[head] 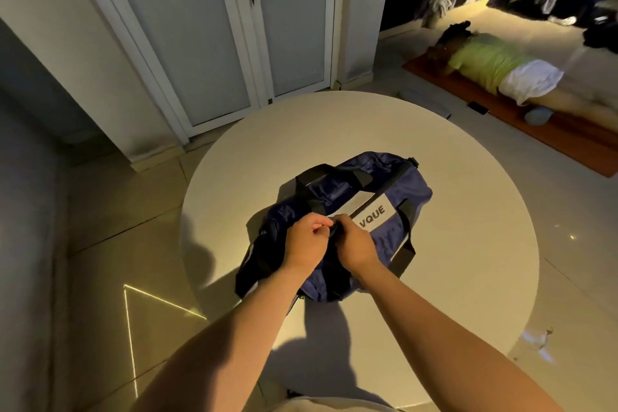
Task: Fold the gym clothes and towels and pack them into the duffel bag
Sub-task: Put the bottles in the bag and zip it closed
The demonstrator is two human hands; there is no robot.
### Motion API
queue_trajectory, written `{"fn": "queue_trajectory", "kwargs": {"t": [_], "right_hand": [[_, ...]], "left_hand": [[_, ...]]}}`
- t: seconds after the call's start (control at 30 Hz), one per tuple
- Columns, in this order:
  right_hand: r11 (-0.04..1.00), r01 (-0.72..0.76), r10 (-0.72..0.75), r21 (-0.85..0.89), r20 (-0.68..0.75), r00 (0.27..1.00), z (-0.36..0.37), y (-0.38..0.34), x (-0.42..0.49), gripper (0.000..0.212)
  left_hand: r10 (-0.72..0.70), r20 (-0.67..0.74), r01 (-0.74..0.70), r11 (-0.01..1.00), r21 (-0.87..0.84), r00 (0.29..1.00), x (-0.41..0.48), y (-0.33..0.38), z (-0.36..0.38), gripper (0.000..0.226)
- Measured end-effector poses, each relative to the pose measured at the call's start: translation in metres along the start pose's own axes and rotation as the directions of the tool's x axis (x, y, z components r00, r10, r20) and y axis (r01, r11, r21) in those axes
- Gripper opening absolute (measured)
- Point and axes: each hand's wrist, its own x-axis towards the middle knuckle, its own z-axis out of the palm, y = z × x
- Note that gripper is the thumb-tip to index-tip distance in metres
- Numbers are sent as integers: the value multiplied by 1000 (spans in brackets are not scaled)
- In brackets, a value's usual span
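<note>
A navy duffel bag [384, 227] with black straps and a white label lies on a round white table [451, 177]. Both my hands meet on top of the bag near its middle. My left hand [306, 239] has its fingers curled around a small black part of the bag, a strap or zipper pull. My right hand [354, 242] pinches the same black part from the other side. A black handle [314, 179] arches over the bag's far side. No clothes or towels show outside the bag.
A person in a green top lies on an orange mat [568, 144] on the floor at the right. A phone [478, 108] lies by the mat. White double doors [234, 43] stand behind the table. Tiled floor surrounds it.
</note>
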Motion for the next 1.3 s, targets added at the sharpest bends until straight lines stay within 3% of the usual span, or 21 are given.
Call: {"fn": "queue_trajectory", "kwargs": {"t": [0.1,0.23,0.3,0.4,0.47,0.6,0.77,0.97,1.07,1.3], "right_hand": [[993,-99,105,60,-113,988,5,3,-1,38],[975,-219,224,46,-161,961,-1,-1,3,37],[985,-174,175,18,-140,975,4,-15,-4,38],[998,31,-30,-56,17,999,30,-32,-25,42],[992,101,-98,-76,48,994,44,-29,-33,33],[998,62,-63,-21,-24,998,34,-23,-31,12],[998,4,1,66,-70,998,32,-26,-36,17],[986,-6,16,167,-61,998,21,-24,-35,18],[980,-15,23,198,-38,999,14,-24,-38,17],[990,41,-51,133,73,996,11,-12,-58,51]], "left_hand": [[-2,-15,2,1000,9,1000,-13,-4,-9,28],[-2,-74,3,1000,18,997,-37,-28,-40,25],[-33,-92,33,999,3,995,-48,-40,-50,25],[-54,-111,50,998,-35,992,-53,-42,-48,28],[-77,-127,69,996,-65,989,-56,-39,-47,29],[-120,-181,107,991,-75,976,-66,-49,-48,24],[-126,-215,113,991,-72,969,-71,-44,-42,20],[-108,-204,61,973,-224,973,-79,-43,-36,23],[-154,-156,110,961,-255,976,-79,-49,-35,29],[-167,-26,158,965,-211,986,-77,-31,-17,51]]}}
